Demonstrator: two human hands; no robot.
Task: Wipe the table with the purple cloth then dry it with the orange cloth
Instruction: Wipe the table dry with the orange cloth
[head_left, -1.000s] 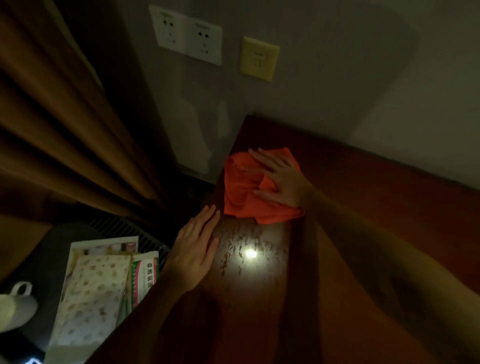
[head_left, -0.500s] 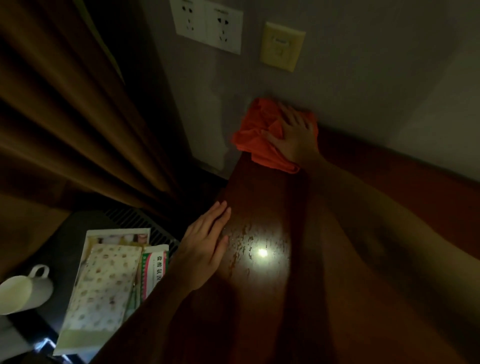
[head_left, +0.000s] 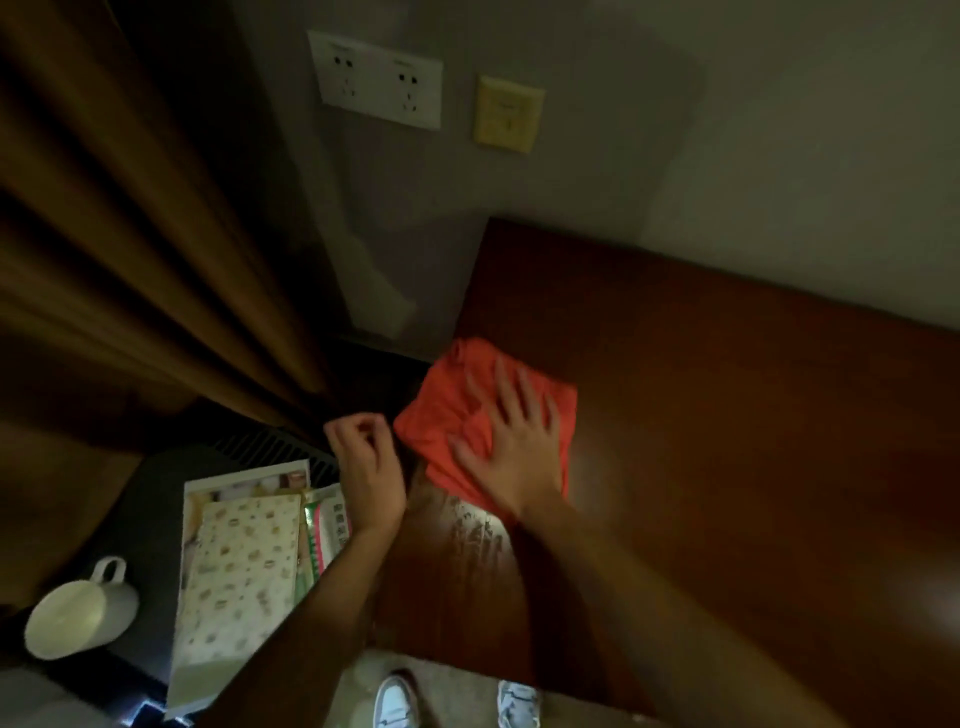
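While the right hand (head_left: 511, 452) presses spread fingers on the orange cloth (head_left: 447, 415) at the table (head_left: 727, 415) edge, the left hand (head_left: 366, 457) hovers with its fingers curled, empty.

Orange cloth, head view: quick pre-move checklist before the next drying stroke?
1. Right hand flat on orange cloth: ok.
2. Cloth fully on table: not ok, its left corner overhangs the edge.
3. Wet streaks near the front edge dried: not ok.
4. Left hand clear of the cloth's path: ok, curled off the table edge.
5. Purple cloth put away: cannot tell, out of view.
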